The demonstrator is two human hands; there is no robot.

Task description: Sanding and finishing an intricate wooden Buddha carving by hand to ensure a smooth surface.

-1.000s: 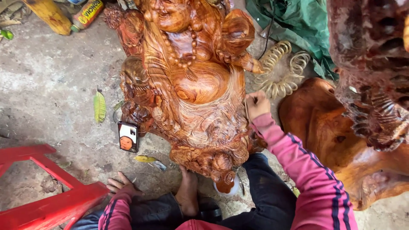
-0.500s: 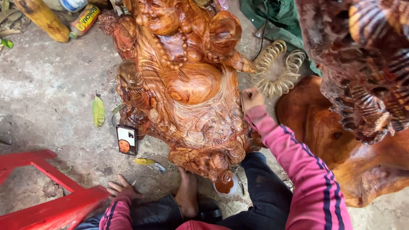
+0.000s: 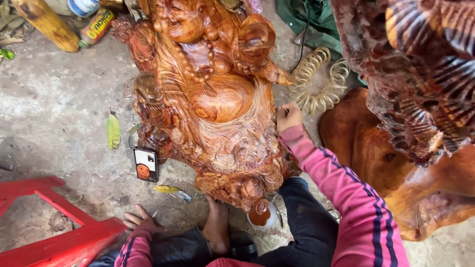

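Hidden: whatever the right hand [image 3: 288,116] may hold is hidden; its fingers are curled shut against the carved wooden statue [image 3: 213,104], and nothing shows between them.
Cut off: the statue's top runs out of the upper edge; a second dark carving [image 3: 420,79] right of that hand is only partly in frame.
Right arm: pink striped sleeve [image 3: 346,193] stretched forward, fist pressed to the statue's right flank.
Left hand [image 3: 141,222]: fingers spread flat on the concrete floor [image 3: 54,113], gripping nothing (wrist bent, beside a red plastic stool [image 3: 54,237]).
Near left hand: a phone [image 3: 146,164] leaning at the statue's base, just ahead; a bare foot [image 3: 216,227] to its right.
Beyond right hand: pale coiled hose [image 3: 316,81].
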